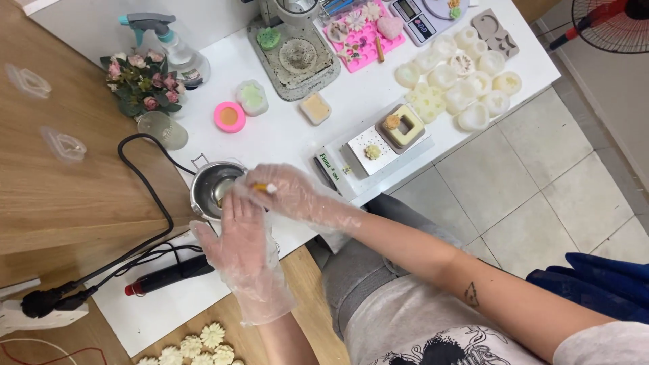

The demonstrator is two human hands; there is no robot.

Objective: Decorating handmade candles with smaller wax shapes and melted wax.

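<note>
Near the front edge of the white tabletop [284,135], a small round steel melting pot [215,187] sits just beside both hands, each in a loose clear plastic glove. The right hand [294,196] is clenched around a thin yellowish stick with a white tip [263,187], its grip pinching the stick near the pot's rim. The stick's long axis runs roughly level across the view, tip pointing left toward the pot's opening. The left hand [242,247] lies flat and released, fingers extended toward the pot's near wall, grasping nothing.

Judging from this layout, the baggy gloves could let the stick slip or snag. The left fingertips sit close to the metal wall; if it is hot, the thin plastic would give little protection. A black cable [145,182] loops just behind the pot, and a nudge against it might tip the contents.
</note>
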